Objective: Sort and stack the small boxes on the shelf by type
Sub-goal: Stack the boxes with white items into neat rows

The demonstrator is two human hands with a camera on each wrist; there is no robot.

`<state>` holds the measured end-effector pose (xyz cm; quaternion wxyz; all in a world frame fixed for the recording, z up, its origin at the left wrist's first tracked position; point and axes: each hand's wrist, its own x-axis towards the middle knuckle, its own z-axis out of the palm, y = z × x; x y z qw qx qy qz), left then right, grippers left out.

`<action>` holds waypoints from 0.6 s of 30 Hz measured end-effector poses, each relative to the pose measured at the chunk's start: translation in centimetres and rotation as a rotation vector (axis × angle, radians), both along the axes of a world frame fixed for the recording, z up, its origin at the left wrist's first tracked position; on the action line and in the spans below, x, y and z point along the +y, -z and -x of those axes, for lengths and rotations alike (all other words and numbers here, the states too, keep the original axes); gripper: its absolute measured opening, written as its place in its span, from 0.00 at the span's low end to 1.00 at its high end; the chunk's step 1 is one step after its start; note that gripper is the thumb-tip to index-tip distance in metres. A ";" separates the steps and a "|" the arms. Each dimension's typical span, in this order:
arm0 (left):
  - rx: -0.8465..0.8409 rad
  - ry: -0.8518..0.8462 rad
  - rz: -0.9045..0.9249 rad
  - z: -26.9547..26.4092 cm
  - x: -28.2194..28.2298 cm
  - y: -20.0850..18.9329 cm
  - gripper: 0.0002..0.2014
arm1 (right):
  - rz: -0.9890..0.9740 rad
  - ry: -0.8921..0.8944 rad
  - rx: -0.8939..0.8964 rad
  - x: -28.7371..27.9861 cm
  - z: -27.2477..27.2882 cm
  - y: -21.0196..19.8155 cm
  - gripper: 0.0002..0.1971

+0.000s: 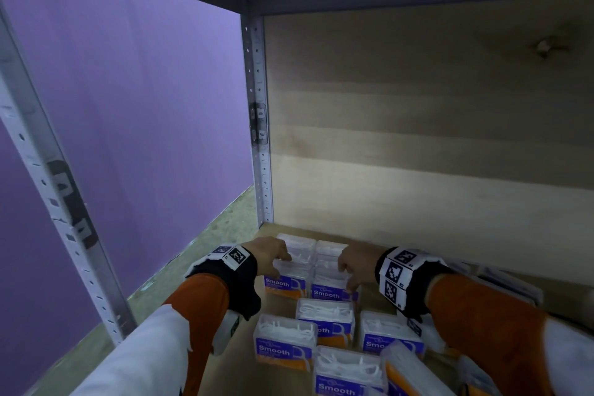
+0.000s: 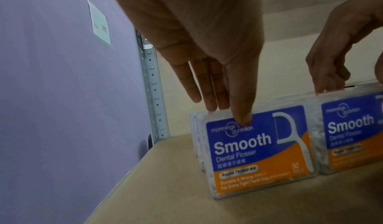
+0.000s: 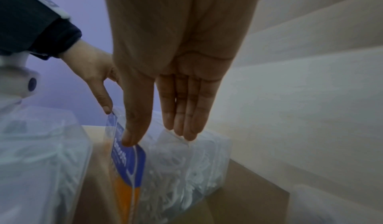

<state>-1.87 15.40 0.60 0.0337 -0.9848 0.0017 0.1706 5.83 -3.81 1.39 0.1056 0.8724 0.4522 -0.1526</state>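
Note:
Clear dental flosser boxes with blue and orange "Smooth" labels stand in two rows at the back left of the shelf board. My left hand pinches the front box of the left row, with the thumb on its label and straight fingers over its top rear edge. My right hand holds the front box of the right row the same way, its thumb on the label. Both boxes stand upright on the shelf.
Several more flosser boxes lie loose on the shelf in front of the rows and to the right. A wooden back panel closes the rear. A perforated metal post stands at the left corner, with a purple wall beyond.

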 end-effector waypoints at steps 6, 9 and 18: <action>-0.033 -0.028 0.048 0.5 0.1 -0.2 0.26 | -0.015 -0.018 0.000 -0.3 0.5 -0.5 0.26; -0.055 -0.011 0.066 1.4 0.0 -0.6 0.24 | -0.012 -0.039 -0.012 -0.4 1.1 -0.9 0.25; -0.053 0.080 0.065 4.1 -1.3 -2.3 0.19 | -0.024 -0.097 0.019 -0.4 3.7 -1.5 0.20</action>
